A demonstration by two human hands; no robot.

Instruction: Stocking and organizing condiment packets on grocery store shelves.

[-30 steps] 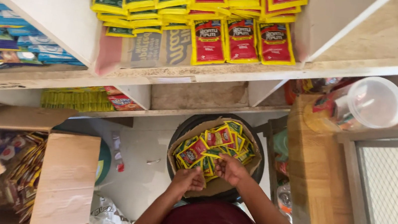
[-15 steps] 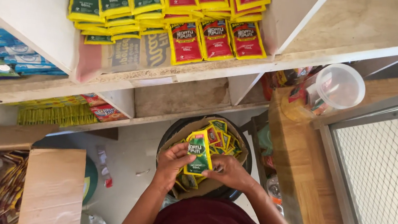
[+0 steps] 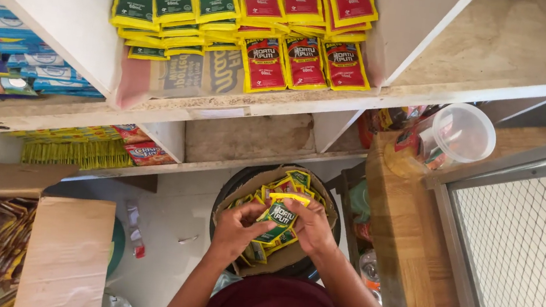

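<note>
- Lowered since half a second ago, the green sachet now sits flatter between my hands, over the open box.
- My left hand and right hand both pinch it, fingers closed on its edges.
- Open room lies leftward; the wooden counter crowds my right, the shelf lies beyond the box.

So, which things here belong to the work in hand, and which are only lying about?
In use:
- left hand and right hand, together holding a green and yellow sachet
- open box of sachets beneath them
- sachet rows on the shelf

Lying about:
- clear plastic tub
- blue packets
- cardboard flap
- wire mesh
</note>
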